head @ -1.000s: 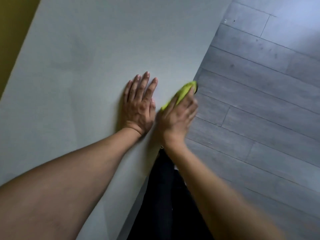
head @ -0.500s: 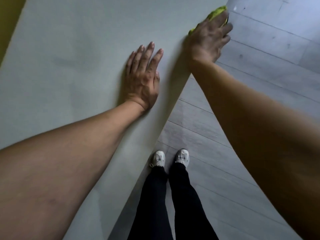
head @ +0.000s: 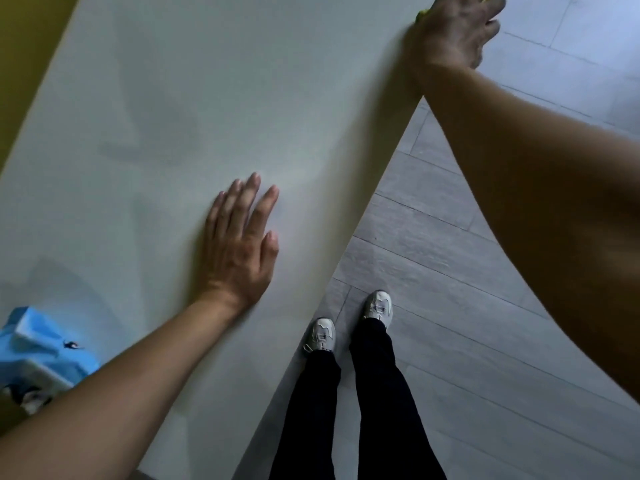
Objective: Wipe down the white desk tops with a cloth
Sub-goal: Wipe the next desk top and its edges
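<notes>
The white desk top (head: 194, 109) fills the left and middle of the head view. My left hand (head: 239, 244) lies flat on it, palm down, fingers apart, holding nothing. My right hand (head: 457, 27) is stretched to the desk's front edge at the top of the frame, pressed on a yellow-green cloth (head: 420, 13). Only a thin sliver of the cloth shows beside the hand; the rest is hidden under it or out of frame.
A blue packet (head: 38, 351) lies on the desk at the lower left, partly behind my left forearm. Grey plank floor (head: 485, 271) runs along the desk's right edge, where my legs and white shoes (head: 379, 304) stand. A yellow wall strip (head: 24, 57) borders the far left.
My right hand has slid the cloth farther along the desk's edge, up to the top of the frame. The view has shifted, bringing the blue packet in; my left hand stays flat on the desk.
</notes>
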{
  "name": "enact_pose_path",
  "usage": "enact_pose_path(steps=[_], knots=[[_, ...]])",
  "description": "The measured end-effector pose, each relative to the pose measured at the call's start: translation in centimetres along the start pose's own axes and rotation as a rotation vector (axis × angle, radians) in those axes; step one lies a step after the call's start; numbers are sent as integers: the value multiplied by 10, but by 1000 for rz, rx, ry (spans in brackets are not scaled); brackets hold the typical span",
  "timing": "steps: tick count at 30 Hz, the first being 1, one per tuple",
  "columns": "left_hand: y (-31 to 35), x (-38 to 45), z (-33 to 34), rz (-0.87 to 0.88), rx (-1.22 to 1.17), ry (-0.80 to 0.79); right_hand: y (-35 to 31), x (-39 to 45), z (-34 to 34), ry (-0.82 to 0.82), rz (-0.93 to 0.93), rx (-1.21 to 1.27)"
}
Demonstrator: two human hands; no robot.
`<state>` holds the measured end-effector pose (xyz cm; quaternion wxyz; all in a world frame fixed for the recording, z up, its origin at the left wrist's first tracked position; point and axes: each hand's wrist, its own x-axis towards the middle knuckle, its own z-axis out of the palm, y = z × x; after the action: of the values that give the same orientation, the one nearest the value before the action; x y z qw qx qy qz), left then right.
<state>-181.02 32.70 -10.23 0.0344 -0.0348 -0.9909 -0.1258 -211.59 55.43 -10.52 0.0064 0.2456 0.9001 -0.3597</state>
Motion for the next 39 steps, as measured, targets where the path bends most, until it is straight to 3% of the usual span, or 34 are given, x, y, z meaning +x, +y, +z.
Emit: enact_pose_path(steps=[4, 11, 13, 16, 22, 25, 28, 34, 39], knots=[[-9, -9, 0, 17, -10, 20, 9, -61, 5, 14, 18, -85], [-12, -11, 5, 24, -11, 83, 71, -318, 8, -136, 69, -3], [-12, -11, 6, 29, -6, 85, 76, -351, 6, -131, 95, -7], [-14, -9, 8, 36, -6, 75, 65, -324, 5, -160, 142, -16], [-15, -6, 8, 19, -18, 88, 31, -174, 14, -37, 142, -77], [-16, -6, 9, 17, -16, 92, 28, -153, 14, -12, 112, -92], [-17, -8, 9, 18, -16, 92, 39, -203, 19, -8, 119, -55], [-18, -7, 7, 30, -11, 102, 88, -409, 9, -173, 67, -22], [-17, -5, 8, 27, -3, 109, 83, -389, 10, -173, 87, -23]])
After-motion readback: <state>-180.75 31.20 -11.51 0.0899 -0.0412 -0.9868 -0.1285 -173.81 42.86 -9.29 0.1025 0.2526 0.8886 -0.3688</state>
